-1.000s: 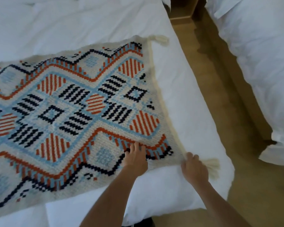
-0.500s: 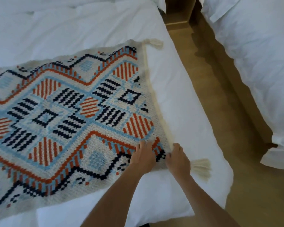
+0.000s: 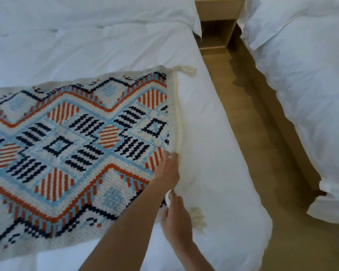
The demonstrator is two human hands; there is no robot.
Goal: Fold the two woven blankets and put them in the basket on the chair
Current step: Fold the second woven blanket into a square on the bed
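Woven blanket (image 3: 76, 153) lies spread flat across the white bed (image 3: 213, 153), filling the left and centre of the frame, its orange, navy and pale blue diamond pattern facing up. Its cream right border runs down the middle of the frame, with 1 tassel (image 3: 186, 70) at the upper corner and another tassel (image 3: 199, 220) at the lower corner, both lying on the sheet.

And both hands are right on that border! The left hand (image 3: 167, 169) reaches up from the bottom centre and sits on the blanket's edge, fingertips at the cream trim; whether it grips or only presses cannot be told. Just below it, the right hand (image 3: 176, 218) pinches a raised bit of the cream border between thumb and fingers, close beside the lower tassel. The 2 hands are close together, 1 above the other, not touching.

Tan floor (image 3: 252, 133) runs down the right of centre, a second white bed (image 3: 311, 94) fills the right side, and a wooden nightstand (image 3: 217, 22) stands at the top between them.
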